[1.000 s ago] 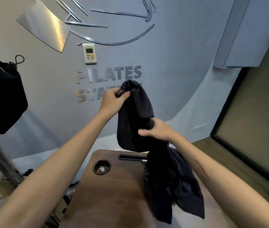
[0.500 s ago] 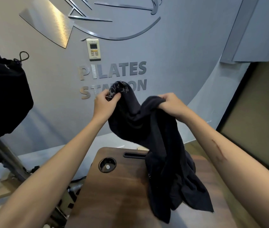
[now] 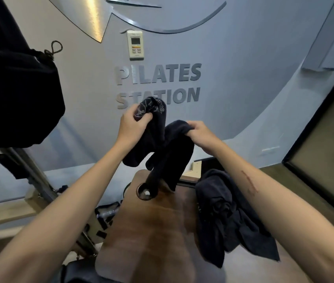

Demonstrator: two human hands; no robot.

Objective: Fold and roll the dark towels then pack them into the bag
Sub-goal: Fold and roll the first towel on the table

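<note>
Above the far end of the wooden table [image 3: 141,237], both hands hold one dark towel [image 3: 168,152] up in the air. Left hand [image 3: 131,127]: fingers curled round a bunched end of the cloth, which bears pale stitched markings and sticks up past the knuckles. Right hand [image 3: 200,132]: fingers closed over another gathered part of the same towel, level with the left and near it. Cloth sags between the two grips, rest hangs down in loose folds; lowest tip dangles at a round hole [image 3: 146,194] in the tabletop. Second dark towel [image 3: 229,215] lies crumpled on the right side of the table, partly under the right forearm, one corner over the edge. Black bag [image 3: 15,94] hangs at upper left, drawstring loop at top. Wall behind: metal lettering [image 3: 159,86], small white control panel [image 3: 135,44]
</note>
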